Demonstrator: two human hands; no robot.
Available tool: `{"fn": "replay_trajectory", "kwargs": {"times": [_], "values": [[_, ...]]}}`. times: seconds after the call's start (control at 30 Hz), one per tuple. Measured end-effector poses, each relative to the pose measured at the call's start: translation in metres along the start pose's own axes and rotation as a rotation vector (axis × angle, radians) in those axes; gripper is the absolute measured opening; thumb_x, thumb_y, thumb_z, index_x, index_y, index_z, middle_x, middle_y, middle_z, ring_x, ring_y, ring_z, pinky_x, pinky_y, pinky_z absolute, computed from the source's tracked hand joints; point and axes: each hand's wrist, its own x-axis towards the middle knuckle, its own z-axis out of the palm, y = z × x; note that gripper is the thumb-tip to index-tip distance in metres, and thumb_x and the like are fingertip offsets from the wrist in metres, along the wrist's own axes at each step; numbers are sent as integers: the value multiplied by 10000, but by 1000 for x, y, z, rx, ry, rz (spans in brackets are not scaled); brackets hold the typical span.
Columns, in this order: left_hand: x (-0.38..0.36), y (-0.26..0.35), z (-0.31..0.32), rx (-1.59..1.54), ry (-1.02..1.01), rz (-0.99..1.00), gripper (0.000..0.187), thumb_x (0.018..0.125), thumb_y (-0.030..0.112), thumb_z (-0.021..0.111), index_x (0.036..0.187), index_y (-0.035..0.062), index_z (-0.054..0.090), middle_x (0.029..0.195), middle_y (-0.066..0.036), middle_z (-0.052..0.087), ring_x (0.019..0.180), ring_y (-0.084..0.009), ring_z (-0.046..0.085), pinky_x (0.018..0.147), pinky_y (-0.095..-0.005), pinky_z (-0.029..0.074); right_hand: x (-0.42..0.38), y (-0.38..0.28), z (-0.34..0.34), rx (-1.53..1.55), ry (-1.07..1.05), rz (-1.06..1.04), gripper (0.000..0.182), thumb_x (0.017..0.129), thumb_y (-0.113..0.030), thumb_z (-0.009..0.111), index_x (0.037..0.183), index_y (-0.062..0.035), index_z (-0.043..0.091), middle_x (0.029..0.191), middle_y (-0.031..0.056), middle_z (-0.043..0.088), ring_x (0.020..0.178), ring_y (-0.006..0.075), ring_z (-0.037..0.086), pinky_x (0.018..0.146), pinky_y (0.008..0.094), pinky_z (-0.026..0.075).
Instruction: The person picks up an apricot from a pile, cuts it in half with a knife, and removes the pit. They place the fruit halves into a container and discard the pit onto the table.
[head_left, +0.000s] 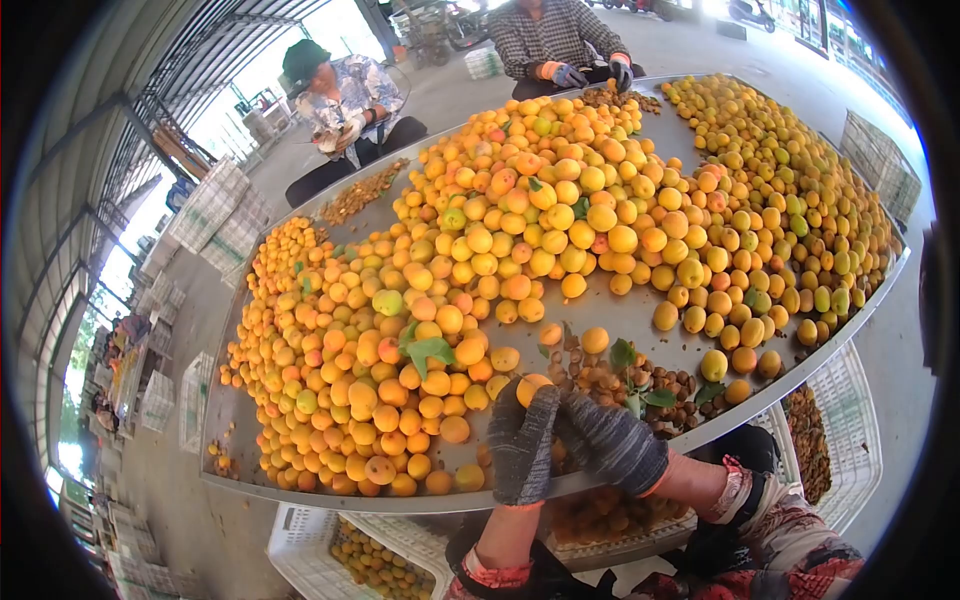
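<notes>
Both my hands wear dark grey knit gloves and meet at the near edge of a metal table heaped with orange-yellow fruit. My left hand has its fingers closed on an apricot, which shows at the fingertips. My right hand is beside it, fingers bent together and touching the left; what they hold, if anything, is hidden. Just beyond my right hand lie brown pits with green leaves among them.
White crates stand below the near edge: one with fruit at left, another with brown pieces at right. Across the table are two people, one in a checked shirt, one in a patterned shirt. Stacked crates stand at left.
</notes>
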Motion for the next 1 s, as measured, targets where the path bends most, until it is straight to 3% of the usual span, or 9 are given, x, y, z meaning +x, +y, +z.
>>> {"fn": "replay_trajectory", "kwargs": {"times": [0.13,0.2,0.3,0.5,0.67,0.77,0.83,0.97,1.0], "values": [[-2,2,-1,78,-28,185,200,832,138,586,966,-4,542,845,-53,565,753,-122,521,654,-252,435,-2,2,-3,346,-36,-52,410,784,-41,533,1182,23,459,1120,199,528,1014,284,547,836,331,465],[-2,-4,-2,74,-33,188,202,838,148,579,964,-5,540,846,-57,567,753,-124,522,656,-253,435,1,-18,-14,838,-33,415,338,791,-18,530,1124,41,515,1133,199,529,1085,301,503,908,339,426],[-1,-11,3,110,14,191,208,852,167,559,964,-7,540,844,-65,574,739,-131,525,655,-255,440,-6,12,5,212,-19,-50,270,822,-34,531,1085,21,552,1106,185,547,1037,272,537,879,316,440],[12,-6,-11,-261,57,-116,275,879,240,501,989,-8,546,817,-81,590,754,-155,549,681,-245,448,-2,-11,-23,798,-37,487,312,821,-125,600,1113,-37,535,1061,131,573,911,190,583,802,286,456],[7,-7,-21,-323,-175,-356,277,874,209,490,1039,-12,527,968,-124,572,886,-202,554,736,-306,469,13,-8,-46,436,98,134,449,759,-201,682,1148,-55,511,1073,104,568,950,195,563,810,308,449],[4,-17,-18,123,-367,2,264,859,187,499,1029,-12,533,979,-122,576,921,-248,553,791,-353,457,11,16,-35,246,11,39,524,738,-235,704,1184,-69,484,1120,111,538,1032,218,517,863,331,418],[2,-31,-22,645,-292,601,241,853,164,487,1014,-4,548,988,-121,576,943,-245,546,832,-350,433,12,22,-33,235,-63,-39,567,726,-248,713,1206,-77,465,1145,120,511,1056,238,494,892,346,396],[0,-39,-8,653,-228,654,241,876,182,448,1009,11,554,960,-122,576,908,-215,546,819,-343,432,10,17,-29,276,-81,84,576,715,-236,713,1202,-66,457,1138,137,497,1056,275,486,892,364,394],[-1,-41,-6,503,-187,389,256,881,203,441,1006,8,549,947,-114,576,899,-202,548,809,-340,436,8,21,-21,111,12,-29,561,709,-218,709,1185,-57,460,1126,146,492,1050,296,482,884,371,397]]}}
